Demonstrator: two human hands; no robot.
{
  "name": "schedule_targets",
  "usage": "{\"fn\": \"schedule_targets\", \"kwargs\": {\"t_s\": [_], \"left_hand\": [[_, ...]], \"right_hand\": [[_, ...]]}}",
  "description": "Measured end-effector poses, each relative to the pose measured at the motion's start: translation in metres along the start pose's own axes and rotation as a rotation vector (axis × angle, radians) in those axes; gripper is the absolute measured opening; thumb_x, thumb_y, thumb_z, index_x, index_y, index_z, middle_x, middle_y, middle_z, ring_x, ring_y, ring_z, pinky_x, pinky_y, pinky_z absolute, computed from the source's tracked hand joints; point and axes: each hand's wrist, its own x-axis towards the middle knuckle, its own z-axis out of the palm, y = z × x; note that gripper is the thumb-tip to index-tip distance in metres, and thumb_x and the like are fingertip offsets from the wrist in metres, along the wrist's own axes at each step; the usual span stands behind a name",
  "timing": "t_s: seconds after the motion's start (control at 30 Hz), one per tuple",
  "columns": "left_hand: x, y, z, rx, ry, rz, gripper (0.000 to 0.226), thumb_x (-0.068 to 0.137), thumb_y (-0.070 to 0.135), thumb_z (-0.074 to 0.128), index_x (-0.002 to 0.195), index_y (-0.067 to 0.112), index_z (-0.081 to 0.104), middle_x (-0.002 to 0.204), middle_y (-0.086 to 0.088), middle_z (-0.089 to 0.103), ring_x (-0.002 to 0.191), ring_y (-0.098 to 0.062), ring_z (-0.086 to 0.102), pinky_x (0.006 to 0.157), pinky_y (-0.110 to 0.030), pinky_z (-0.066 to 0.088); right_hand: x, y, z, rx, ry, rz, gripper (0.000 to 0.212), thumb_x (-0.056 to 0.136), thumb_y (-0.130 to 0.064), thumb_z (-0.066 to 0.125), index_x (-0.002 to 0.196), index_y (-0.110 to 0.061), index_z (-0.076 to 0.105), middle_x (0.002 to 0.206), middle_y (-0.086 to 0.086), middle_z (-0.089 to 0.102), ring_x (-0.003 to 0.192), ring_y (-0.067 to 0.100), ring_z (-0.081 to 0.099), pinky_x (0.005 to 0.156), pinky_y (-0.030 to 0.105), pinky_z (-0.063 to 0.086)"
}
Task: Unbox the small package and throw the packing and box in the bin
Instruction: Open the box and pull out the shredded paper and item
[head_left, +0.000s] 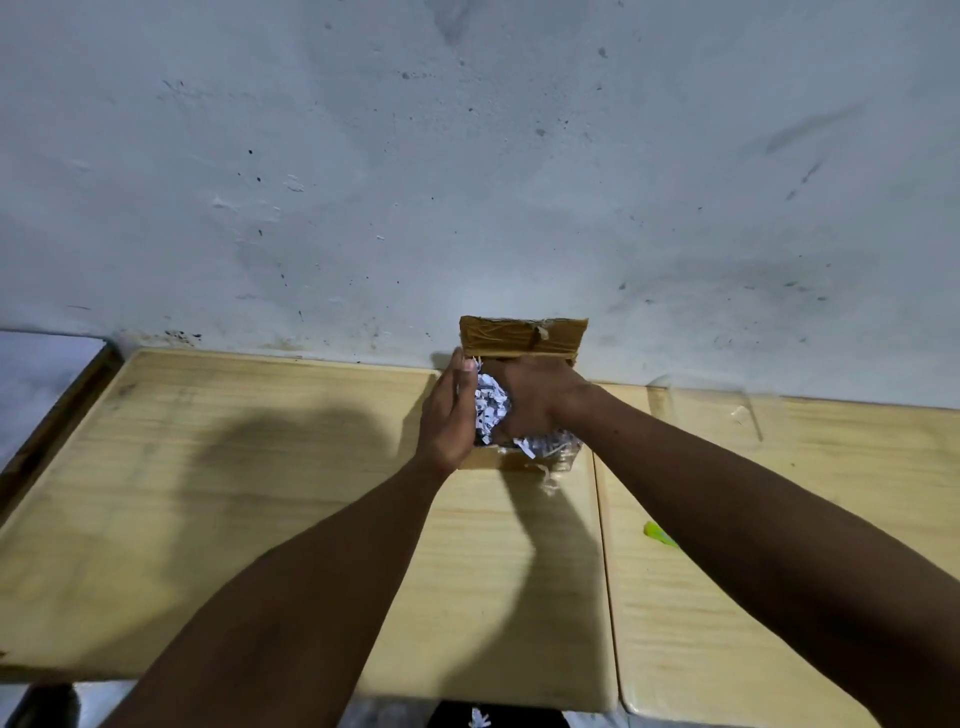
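A small brown cardboard box (522, 339) stands on the wooden table near the wall, its taped lid flap raised at the back. White shredded paper packing (491, 408) fills the box and spills over its front edge. My left hand (448, 415) presses against the left side of the packing with fingers straight. My right hand (535, 400) is dug into the packing from the right, fingers curled around a clump of it. Whatever lies under the shreds is hidden.
Two light wooden tables (234, 493) stand side by side against a grey wall, with a seam at the right. A clear plastic piece (711, 410) lies right of the box. A green object (660, 535) peeks out beside my right forearm.
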Motion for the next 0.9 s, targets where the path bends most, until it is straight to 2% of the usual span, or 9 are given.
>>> {"fn": "schedule_targets", "kwargs": {"t_s": [0.1,0.2,0.33,0.43,0.53,0.67,0.8,0.9], "left_hand": [[-0.024,-0.002,-0.003,0.004,-0.015,0.007,0.061,0.094,0.066,0.031,0.145,0.035,0.042,0.146,0.012,0.049,0.135,-0.007,0.043,0.115,-0.034,0.034],[-0.054,-0.015,-0.005,0.03,-0.006,0.025,0.067,0.085,0.079,0.026,0.141,0.046,0.041,0.139,0.014,0.056,0.128,-0.006,0.051,0.11,-0.037,0.041],[-0.096,-0.04,-0.002,0.13,0.015,0.014,0.071,0.086,0.075,0.024,0.142,0.037,0.044,0.139,0.008,0.057,0.129,-0.013,0.052,0.109,-0.04,0.041],[-0.123,-0.062,0.001,0.204,-0.032,-0.043,0.061,0.095,0.064,0.031,0.146,0.032,0.041,0.146,0.001,0.051,0.136,-0.017,0.045,0.113,-0.039,0.036],[-0.136,-0.08,0.002,0.249,-0.105,-0.09,0.059,0.099,0.056,0.033,0.15,0.026,0.035,0.154,0.001,0.039,0.143,-0.015,0.034,0.117,-0.036,0.028],[-0.139,-0.094,0.004,0.254,-0.174,-0.096,0.057,0.101,0.051,0.036,0.15,0.023,0.035,0.155,0.0,0.038,0.143,-0.013,0.033,0.118,-0.033,0.027],[-0.138,-0.105,0.002,0.322,-0.232,-0.035,0.051,0.103,0.04,0.038,0.149,0.017,0.038,0.153,-0.003,0.04,0.142,-0.015,0.035,0.117,-0.03,0.027],[-0.14,-0.109,-0.002,0.361,-0.257,0.004,0.048,0.103,0.039,0.038,0.147,0.021,0.041,0.151,-0.001,0.044,0.14,-0.015,0.039,0.116,-0.033,0.031]], "right_hand": [[-0.023,-0.015,0.01,0.013,0.058,0.018,0.076,0.066,-0.06,0.071,0.13,-0.027,0.047,0.118,-0.001,0.067,0.103,0.028,0.065,0.078,0.035,0.05],[-0.048,-0.03,0.031,0.017,0.141,0.015,0.075,0.067,-0.062,0.066,0.13,-0.025,0.048,0.118,-0.001,0.067,0.103,0.028,0.066,0.077,0.035,0.05],[-0.079,-0.048,0.071,0.058,0.114,0.011,0.081,0.063,-0.064,0.065,0.129,-0.022,0.047,0.116,0.004,0.065,0.104,0.032,0.064,0.08,0.038,0.051],[-0.096,-0.056,0.099,0.065,0.003,0.031,0.086,0.064,-0.062,0.068,0.136,-0.023,0.041,0.12,0.005,0.062,0.106,0.033,0.062,0.083,0.039,0.052],[-0.109,-0.058,0.123,0.067,-0.072,0.053,0.091,0.068,-0.058,0.071,0.143,-0.022,0.034,0.119,0.005,0.061,0.105,0.032,0.061,0.08,0.039,0.05],[-0.113,-0.057,0.148,0.131,-0.08,0.064,0.09,0.067,-0.055,0.072,0.142,-0.024,0.034,0.117,0.002,0.059,0.105,0.03,0.059,0.078,0.039,0.05],[-0.114,-0.054,0.164,0.16,-0.101,0.068,0.092,0.069,-0.056,0.071,0.145,-0.027,0.029,0.134,-0.001,0.051,0.12,0.028,0.05,0.084,0.042,0.05],[-0.116,-0.05,0.159,0.162,-0.144,0.07,0.108,0.062,-0.069,0.07,0.15,-0.03,0.02,0.147,-0.004,0.039,0.129,0.026,0.042,0.09,0.044,0.05]]}}
